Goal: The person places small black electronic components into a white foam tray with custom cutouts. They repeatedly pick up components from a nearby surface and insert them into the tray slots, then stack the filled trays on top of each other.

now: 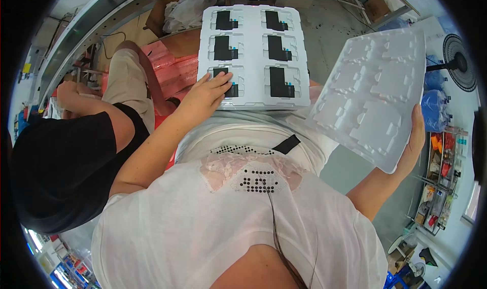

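On my lap lies a white moulded plastic tray (253, 94), its pockets in two columns. Each pocket holds a flat black L-shaped piece (278, 82) with small blue spots at one side. My left hand (207, 96) is spread over the near left pocket, fingers stretched out and touching the tray; they partly cover the black piece (221, 73) there. Off to the right, my right hand (417, 137) grips the outer edge of a second white moulded tray (365, 117), which is tilted up. No black pieces show in that tray's pockets.
A person in a black top (66, 162) sits close on my left. Pink-red plastic wrapping (175, 76) and a cardboard box (157, 17) with clear bags lie beyond. At the right are a black fan (456, 62), blue water bottles (433, 111) and a loaded shelf rack (439, 182).
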The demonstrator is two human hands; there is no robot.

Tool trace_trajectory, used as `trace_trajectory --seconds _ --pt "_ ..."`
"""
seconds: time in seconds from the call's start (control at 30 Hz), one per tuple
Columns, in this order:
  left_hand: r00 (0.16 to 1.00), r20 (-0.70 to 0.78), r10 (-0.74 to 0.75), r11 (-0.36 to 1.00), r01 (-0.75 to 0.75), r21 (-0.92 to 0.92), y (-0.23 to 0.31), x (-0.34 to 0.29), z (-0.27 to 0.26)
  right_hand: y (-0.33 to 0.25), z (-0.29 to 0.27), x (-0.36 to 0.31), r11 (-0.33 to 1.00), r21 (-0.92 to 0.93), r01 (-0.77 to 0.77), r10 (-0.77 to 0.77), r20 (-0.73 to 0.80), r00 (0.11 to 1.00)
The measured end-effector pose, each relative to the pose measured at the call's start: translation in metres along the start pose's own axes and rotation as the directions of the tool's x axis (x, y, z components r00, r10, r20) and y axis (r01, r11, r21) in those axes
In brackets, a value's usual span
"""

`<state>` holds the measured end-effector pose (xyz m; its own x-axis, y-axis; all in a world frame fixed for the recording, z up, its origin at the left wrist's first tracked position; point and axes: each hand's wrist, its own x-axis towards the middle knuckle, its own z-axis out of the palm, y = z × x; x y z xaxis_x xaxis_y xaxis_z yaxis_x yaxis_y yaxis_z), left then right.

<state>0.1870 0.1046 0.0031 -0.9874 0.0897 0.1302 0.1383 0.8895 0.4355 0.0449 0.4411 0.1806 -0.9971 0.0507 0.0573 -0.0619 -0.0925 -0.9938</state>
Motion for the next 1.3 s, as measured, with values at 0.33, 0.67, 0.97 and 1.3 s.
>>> trace_trajectory --seconds 0.33,0.67,0.97,1.3 --pt "0.877 0.169 -0.449 -0.106 0.136 -0.985 0.028 0.053 -0.041 0.089 0.153 -0.025 0.93 -0.34 0.141 0.071 0.541 0.838" --pt "0.613 -0.282 -0.738 0.607 0.419 -0.676 -0.067 0.018 0.02 0.174 0.095 -0.008 0.591 -0.624 0.512 -0.352 0.372 0.859" --pt "0.529 -0.07 -0.846 0.463 0.662 -0.589 -0.054 0.03 0.008 0.204 0.07 0.033 0.703 -0.707 0.076 0.225 0.323 0.919" --pt "0.648 -0.354 -0.674 0.735 0.638 -0.231 -0.039 0.023 -0.011 0.253 0.013 0.031 0.694 0.363 -0.622 0.566 0.258 0.783"
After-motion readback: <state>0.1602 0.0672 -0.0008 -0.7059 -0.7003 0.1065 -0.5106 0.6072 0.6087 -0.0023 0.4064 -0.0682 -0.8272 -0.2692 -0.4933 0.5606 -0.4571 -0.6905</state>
